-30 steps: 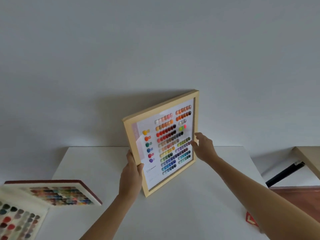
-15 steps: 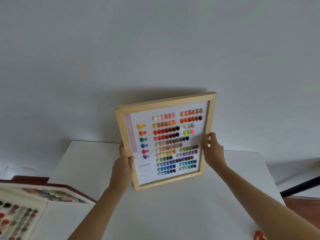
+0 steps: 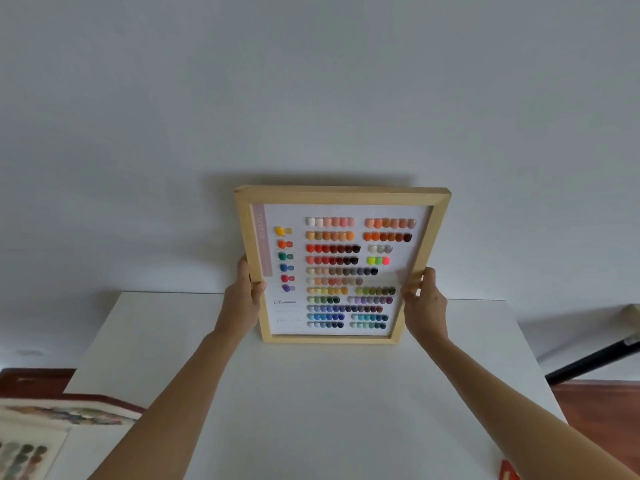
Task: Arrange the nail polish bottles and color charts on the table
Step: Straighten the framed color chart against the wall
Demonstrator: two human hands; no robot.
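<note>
A framed color chart (image 3: 341, 266) with a pale wooden frame and rows of colored nail swatches stands upright at the far side of the white table (image 3: 311, 393), close to the wall. Its bottom edge rests on or just above the tabletop. My left hand (image 3: 244, 294) grips the frame's left side and my right hand (image 3: 424, 301) grips its right side. Two more color charts lie at the lower left: one with a dark red edge (image 3: 74, 412) and one (image 3: 24, 452) partly cut off by the picture's edge. No nail polish bottles are in view.
A grey wall rises right behind the table. A black pole (image 3: 588, 362) slants at the right over a wooden floor (image 3: 599, 410). A small red object (image 3: 509, 474) shows at the table's lower right edge.
The framed chart has turned from a tilted, angled pose to upright and square to me, and moved back toward the wall. Both hands stayed on its sides.
</note>
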